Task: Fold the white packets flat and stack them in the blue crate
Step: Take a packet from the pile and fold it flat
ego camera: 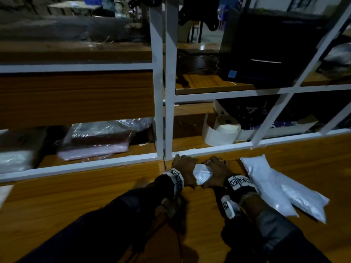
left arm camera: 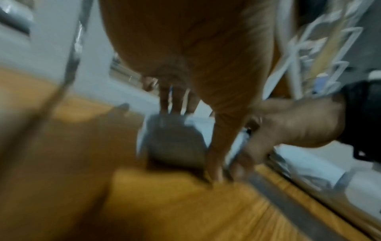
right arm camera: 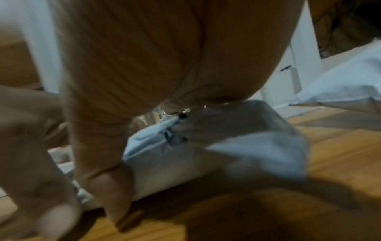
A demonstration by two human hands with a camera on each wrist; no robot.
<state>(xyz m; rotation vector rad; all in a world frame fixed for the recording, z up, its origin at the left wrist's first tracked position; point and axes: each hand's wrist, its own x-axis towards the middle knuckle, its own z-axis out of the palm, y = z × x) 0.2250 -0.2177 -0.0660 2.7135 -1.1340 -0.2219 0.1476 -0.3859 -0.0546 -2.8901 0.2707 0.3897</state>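
Mid-fold on one packet; no blue crate in view.
We see left hand (ego camera: 183,168) and right hand (ego camera: 216,168) gripping folded packet (ego camera: 202,174) centre frame; two unfolded packets (ego camera: 281,188) wait lower right on desk (ego camera: 95,186).

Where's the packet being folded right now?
In the head view the packet lies on the wooden table between the left hand and right hand, just before the white shelf frame.
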